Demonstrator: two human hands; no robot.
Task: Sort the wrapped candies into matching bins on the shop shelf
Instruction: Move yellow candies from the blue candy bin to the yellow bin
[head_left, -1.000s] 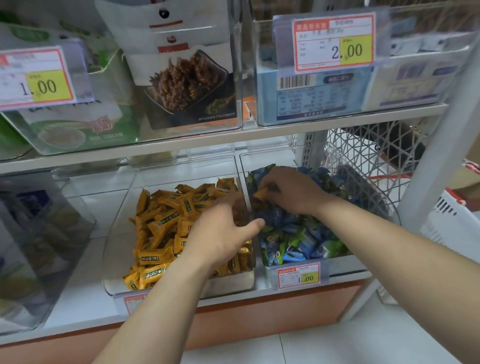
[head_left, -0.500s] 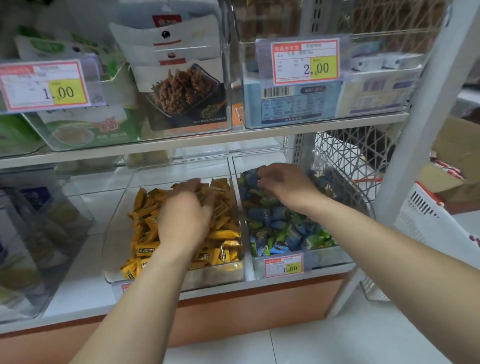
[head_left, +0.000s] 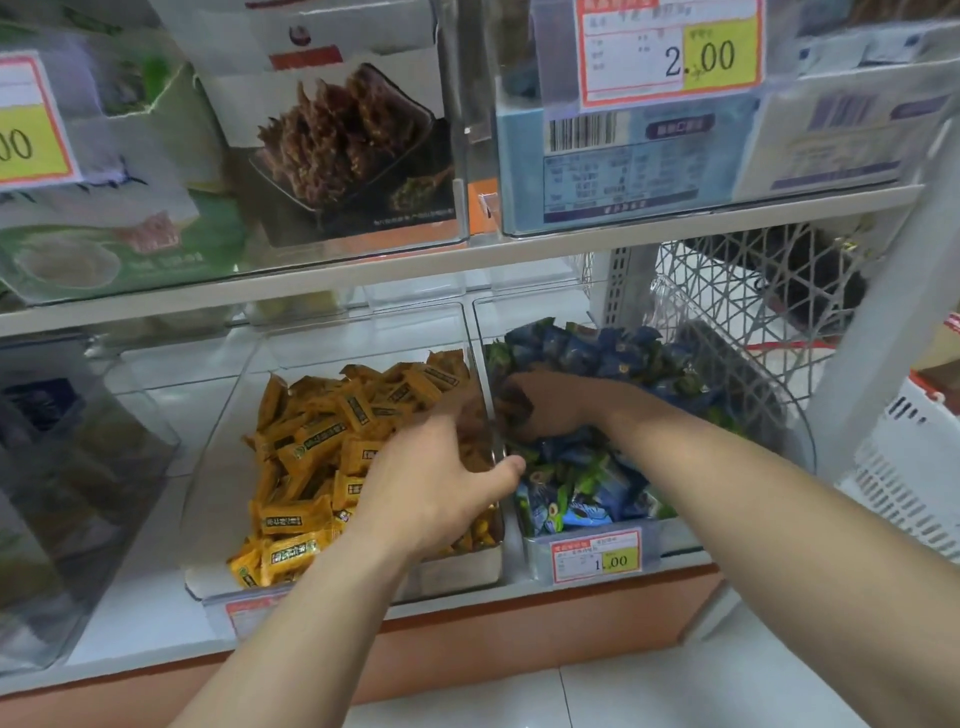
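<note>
Reaching w/ both arms into the lower shelf (head_left: 145, 613), palms down. L hand (head_left: 431, 488) hovers over the right side of the yellow candies (head_left: 311, 441) in the left bin (head_left: 457, 566), a clear one; thumb (head_left: 506, 470) sticks out straight, its tip at the divider btwn the two bins. My other L fingers are motion-blurred but look stretched fwd and relaxed, nothing seen in them. R hand (head_left: 550, 405) is down in the right bin (head_left: 680, 530), on the left edge of the blue candies (head_left: 587, 343), just beside that same divider. R fingers (head_left: 511, 402) curl down into the pile; can't tell if they pinch a piece or just dig in, too dark and blurred there. The two hands are near each other, not touching. Yellow pile fills most of its bin; blue-and-green pile heaps up toward the back. Price tag (head_left: 597, 556) reading 1.00 sits on the right bin's front. Above, upper shelf (head_left: 571, 241) carries clear bins w/ boxed snacks and a 2.00 tag (head_left: 670, 52). White basket (head_left: 904, 467) stands at far right, past the shelf post.
</note>
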